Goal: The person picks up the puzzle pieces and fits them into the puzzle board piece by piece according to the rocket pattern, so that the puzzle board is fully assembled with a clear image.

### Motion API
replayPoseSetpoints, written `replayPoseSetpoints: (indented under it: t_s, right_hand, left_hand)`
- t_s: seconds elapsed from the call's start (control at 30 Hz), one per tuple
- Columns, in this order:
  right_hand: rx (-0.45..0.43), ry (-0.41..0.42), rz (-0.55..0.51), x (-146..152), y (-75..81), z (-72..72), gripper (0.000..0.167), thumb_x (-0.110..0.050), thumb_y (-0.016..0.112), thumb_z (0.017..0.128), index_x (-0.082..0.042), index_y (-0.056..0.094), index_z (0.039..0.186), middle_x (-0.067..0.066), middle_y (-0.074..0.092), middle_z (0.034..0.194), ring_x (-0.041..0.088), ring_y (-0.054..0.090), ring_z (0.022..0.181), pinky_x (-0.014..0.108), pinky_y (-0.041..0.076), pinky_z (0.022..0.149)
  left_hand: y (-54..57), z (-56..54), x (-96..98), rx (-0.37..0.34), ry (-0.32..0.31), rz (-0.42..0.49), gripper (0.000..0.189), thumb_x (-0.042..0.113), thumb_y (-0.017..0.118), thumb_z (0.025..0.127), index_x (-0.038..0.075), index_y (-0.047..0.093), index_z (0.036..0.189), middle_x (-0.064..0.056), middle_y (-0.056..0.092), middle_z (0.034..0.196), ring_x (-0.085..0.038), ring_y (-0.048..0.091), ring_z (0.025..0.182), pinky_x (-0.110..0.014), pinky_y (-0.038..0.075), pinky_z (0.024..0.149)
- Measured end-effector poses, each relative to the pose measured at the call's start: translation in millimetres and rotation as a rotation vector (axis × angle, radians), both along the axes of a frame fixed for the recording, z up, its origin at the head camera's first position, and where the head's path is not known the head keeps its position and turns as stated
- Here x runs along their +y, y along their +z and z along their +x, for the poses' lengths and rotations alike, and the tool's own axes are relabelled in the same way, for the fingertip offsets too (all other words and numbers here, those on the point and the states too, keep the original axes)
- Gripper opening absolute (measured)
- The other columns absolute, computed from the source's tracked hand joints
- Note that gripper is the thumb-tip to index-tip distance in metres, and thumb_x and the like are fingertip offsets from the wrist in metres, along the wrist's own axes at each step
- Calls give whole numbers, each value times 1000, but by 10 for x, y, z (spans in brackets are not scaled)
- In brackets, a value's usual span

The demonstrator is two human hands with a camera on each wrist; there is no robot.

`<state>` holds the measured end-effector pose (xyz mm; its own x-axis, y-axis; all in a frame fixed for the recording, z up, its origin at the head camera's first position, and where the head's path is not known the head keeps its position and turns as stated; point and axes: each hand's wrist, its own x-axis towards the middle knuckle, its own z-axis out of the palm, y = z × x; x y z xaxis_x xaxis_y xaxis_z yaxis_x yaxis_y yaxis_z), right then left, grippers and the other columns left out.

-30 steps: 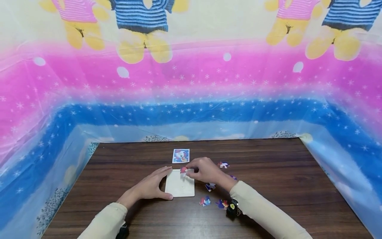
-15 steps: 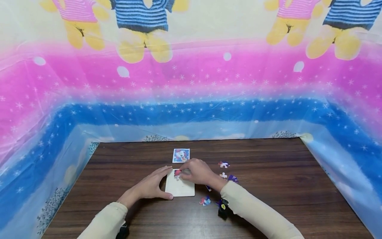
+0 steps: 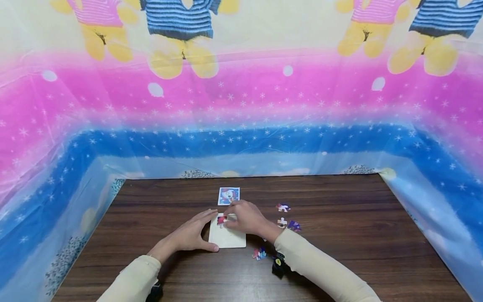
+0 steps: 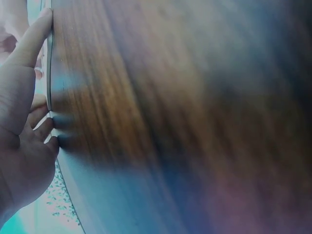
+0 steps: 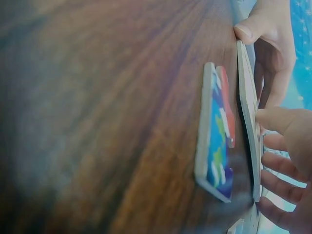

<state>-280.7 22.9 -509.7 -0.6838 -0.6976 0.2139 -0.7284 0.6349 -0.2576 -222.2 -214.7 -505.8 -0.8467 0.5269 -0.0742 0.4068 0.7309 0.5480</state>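
Note:
A square cream puzzle board (image 3: 234, 241) lies on the table. My left hand (image 3: 191, 233) braces its left side, fingers stretched to the far corner and thumb at the near one. The left wrist view shows that thumb (image 4: 36, 39) along the board's edge. My right hand (image 3: 247, 217) is over the board, thumb and fingertips pinching a red and white jigsaw piece (image 3: 221, 220) at the far left corner. Part of the piece is hidden by the fingers. In the right wrist view the right hand (image 5: 290, 156) has its thumb at the board's surface.
A picture card (image 3: 229, 196) lies just beyond the board. Several loose jigsaw pieces (image 3: 294, 226) lie to the right, some partly covered by the right forearm. One blue and red piece (image 5: 214, 141) shows close to the board. A printed cloth (image 3: 241, 142) surrounds the table.
My right hand has carried the jigsaw piece leftward across the board and down to its far left corner. The left hand has stayed still at the board's side.

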Motion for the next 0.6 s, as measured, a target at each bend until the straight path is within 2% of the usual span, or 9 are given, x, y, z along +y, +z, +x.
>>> replayPoseSetpoints:
  t_s: [0.17, 0.43, 0.6]
  right_hand:
    - [6, -24, -26, -12, -8, 14, 20, -36, 78, 91, -20, 82, 102, -5, 75, 105, 15, 69, 99, 28, 57, 79]
    - [26, -55, -47, -81, -30, 19, 19, -37, 79, 90, -21, 83, 99, -6, 78, 103, 19, 70, 106, 29, 58, 77]
    - [16, -59, -30, -109, -12, 23, 20, -38, 80, 90, -21, 83, 100, -5, 77, 104, 15, 70, 101, 27, 57, 75]
  left_hand:
    - [-1, 8, 2, -1, 4, 7, 110, 64, 80, 78, 9, 32, 161, -10, 30, 167, -34, 23, 155, -60, 32, 117]
    - [5, 17, 1, -6, 1, 15, 110, 63, 80, 79, 8, 32, 161, -10, 29, 167, -34, 21, 155, -62, 30, 117]
    - [-4, 13, 5, 2, 1, 10, 110, 64, 81, 78, 7, 33, 160, -10, 30, 166, -34, 22, 155, -61, 30, 118]
